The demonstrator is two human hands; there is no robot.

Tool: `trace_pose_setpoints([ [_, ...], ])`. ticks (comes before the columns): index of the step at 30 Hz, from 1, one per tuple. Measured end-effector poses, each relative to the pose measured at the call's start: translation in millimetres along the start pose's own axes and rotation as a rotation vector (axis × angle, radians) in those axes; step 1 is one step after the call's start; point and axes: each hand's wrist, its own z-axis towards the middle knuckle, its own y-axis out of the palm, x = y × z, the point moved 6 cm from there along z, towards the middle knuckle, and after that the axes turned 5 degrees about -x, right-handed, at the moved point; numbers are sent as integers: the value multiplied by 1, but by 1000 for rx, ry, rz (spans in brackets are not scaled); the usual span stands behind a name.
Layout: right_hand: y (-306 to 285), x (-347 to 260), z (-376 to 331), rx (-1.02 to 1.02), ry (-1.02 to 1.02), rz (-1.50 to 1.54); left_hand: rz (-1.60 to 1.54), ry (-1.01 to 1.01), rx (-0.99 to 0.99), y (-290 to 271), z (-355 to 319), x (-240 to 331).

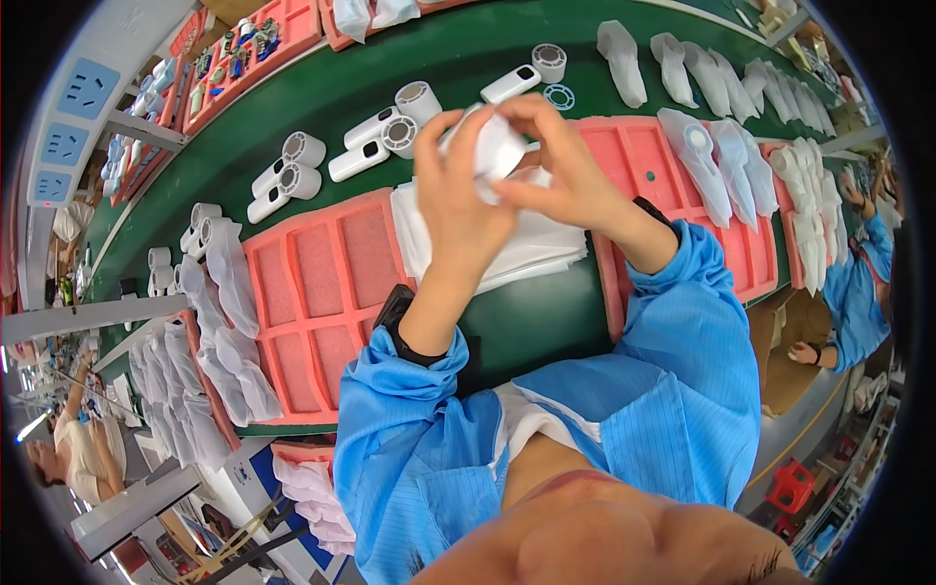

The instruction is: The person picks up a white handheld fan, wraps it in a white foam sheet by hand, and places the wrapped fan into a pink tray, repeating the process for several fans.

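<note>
Up over the green bench, my left hand [456,200] and my right hand [564,174] are both closed around a rounded white device part [497,148]. It is smeared by motion, and my fingers cover much of it, so its full shape is hidden. Just below my hands lies a stack of white translucent bags [526,255]. Beyond them on the bench stand white handheld devices [366,159] with round, vented heads, in pairs. A loose blue ring [559,97] lies near one of these heads.
A pink compartment tray [317,258] sits at my left, and another pink tray [624,278] at my right holds bagged devices [697,161]. More bagged devices [624,63] line the far side. Another person's blue sleeve [858,302] shows at far right.
</note>
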Motion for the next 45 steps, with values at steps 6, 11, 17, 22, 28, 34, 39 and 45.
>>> trace_pose_setpoints([
  [6,11,4,0,-343,-18,153,-749,-22,-212,-23,5,-14],
  [11,0,17,5,-201,-33,-301,-684,-96,223,-37,-1,-17],
  [17,8,-2,-1,-38,-97,-450,-312,41,296,-34,-14,-9],
  [22,3,3,-3,-94,51,-329,-80,2,218,-33,-14,-4],
  [28,4,27,-9,-568,559,396,-555,-351,255,-37,-5,-64],
  [34,-140,192,47,200,621,-641,67,-189,-256,67,-25,-51],
  [39,-147,256,28,30,675,-1115,336,-29,-396,105,-49,-65],
  [45,-117,248,45,42,324,-894,327,-45,-402,103,-55,-70],
])
